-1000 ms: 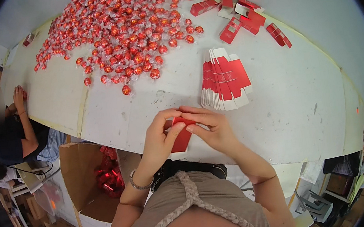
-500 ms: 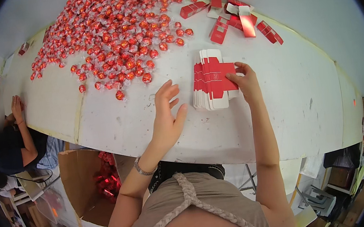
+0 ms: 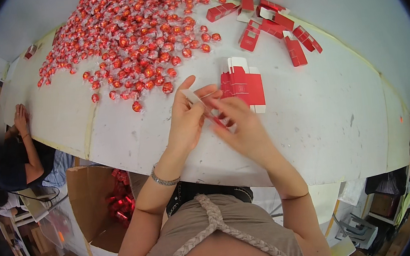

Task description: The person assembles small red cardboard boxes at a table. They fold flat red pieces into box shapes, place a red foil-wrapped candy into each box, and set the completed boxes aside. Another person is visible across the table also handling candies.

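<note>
Head view: both hands meet over the white table (image 3: 314, 116), just in front of a stack of flat red and white cartons (image 3: 243, 85). The left hand (image 3: 186, 117) pinches a flat carton blank (image 3: 201, 103) between thumb and fingers; its white flap shows at the thumb and a red strip shows lower down between the two hands. The right hand (image 3: 242, 124) is closed on the same blank from the other side, fingers curled over its lower red edge. The blank is tilted and held just above the table surface, close to the stack; whether it touches the stack cannot be told.

A silver bracelet (image 3: 164, 178) sits on the left wrist.

A wide heap of round sweets in red wrappers (image 3: 131, 41) covers the far left part of the table, well apart from the hands; the nearest sweet lies just beyond the left thumb. Several folded red boxes (image 3: 274, 25) lie scattered at the far right of the heap, some on their sides.

Below the table edge on the left, an open cardboard box (image 3: 103, 203) holds red items. Another person (image 3: 20, 152) sits at the left end of the table, one hand resting on its edge
</note>
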### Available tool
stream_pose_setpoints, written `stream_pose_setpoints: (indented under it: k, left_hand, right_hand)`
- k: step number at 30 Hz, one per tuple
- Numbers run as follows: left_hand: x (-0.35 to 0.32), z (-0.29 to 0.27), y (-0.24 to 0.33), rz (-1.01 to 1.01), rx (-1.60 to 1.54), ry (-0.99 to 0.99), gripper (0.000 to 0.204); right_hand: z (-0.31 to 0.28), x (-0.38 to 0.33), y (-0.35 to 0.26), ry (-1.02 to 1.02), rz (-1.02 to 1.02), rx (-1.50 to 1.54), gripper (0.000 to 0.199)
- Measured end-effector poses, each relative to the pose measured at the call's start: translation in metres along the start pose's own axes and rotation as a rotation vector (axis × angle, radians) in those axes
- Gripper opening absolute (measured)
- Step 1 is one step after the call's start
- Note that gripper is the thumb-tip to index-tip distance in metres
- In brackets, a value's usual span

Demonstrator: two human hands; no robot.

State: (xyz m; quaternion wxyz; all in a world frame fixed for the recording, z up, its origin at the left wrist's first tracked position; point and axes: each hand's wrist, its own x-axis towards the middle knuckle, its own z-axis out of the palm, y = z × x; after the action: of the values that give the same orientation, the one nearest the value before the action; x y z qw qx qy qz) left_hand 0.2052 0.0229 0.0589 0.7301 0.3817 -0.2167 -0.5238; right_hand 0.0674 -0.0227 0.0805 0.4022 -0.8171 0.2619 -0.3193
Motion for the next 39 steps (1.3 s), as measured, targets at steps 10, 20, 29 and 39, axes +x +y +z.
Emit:
stream_pose_setpoints:
  k: [10,20,29,39]
  left_hand:
    - [-0.045,0.006,0.016,0.365,0.561,-0.121,0.065]
    - [-0.053,-0.019,0.031,-0.007,0.666,-0.248,0.050]
    - [-0.067,-0.017,0.033,0.064,0.764,-0.137,0.061]
    - [-0.070,-0.024,0.025,0.148,0.748,-0.154,0.054]
  right_hand:
    - [0.034,0.008,-0.008,0.201,0.082,0.337,0.045]
    - [0.047,0.010,0.002,0.343,0.042,0.454,0.018]
    - [0.003,0.023,-0.010,-0.072,0.299,0.626,0.018]
    - [-0.007,0.018,-0.012,-0.238,0.299,0.651,0.019]
